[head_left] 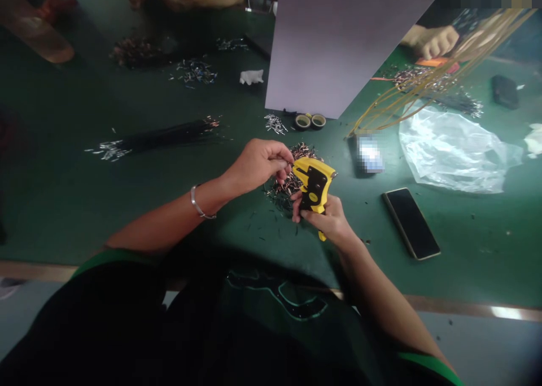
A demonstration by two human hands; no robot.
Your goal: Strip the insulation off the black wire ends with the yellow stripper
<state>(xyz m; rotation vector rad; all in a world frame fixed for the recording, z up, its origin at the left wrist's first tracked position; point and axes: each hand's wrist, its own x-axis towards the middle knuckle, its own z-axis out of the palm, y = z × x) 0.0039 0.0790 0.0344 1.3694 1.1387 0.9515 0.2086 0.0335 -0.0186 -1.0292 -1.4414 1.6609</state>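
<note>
My right hand [328,219] is wrapped round the handles of a yellow and black wire stripper [315,184], its jaws pointing left. My left hand [265,165], with a silver bracelet on the wrist, pinches a thin dark wire [291,162] right at the stripper's jaws. Most of that wire is hidden by the fingers. Beneath both hands lies a pile of short wire pieces with coppery ends [277,189]. A bundle of black wires [163,136] rests to the left, silver tips at one end and coppery tips at the other.
Small silver terminals [275,124] and two tape rolls [303,121] lie beyond my hands, before a pale upright panel [339,42]. A phone [411,223], a clear plastic bag [455,149] and yellow wires [381,106] are to the right. Other people's hands [438,40] work across the table.
</note>
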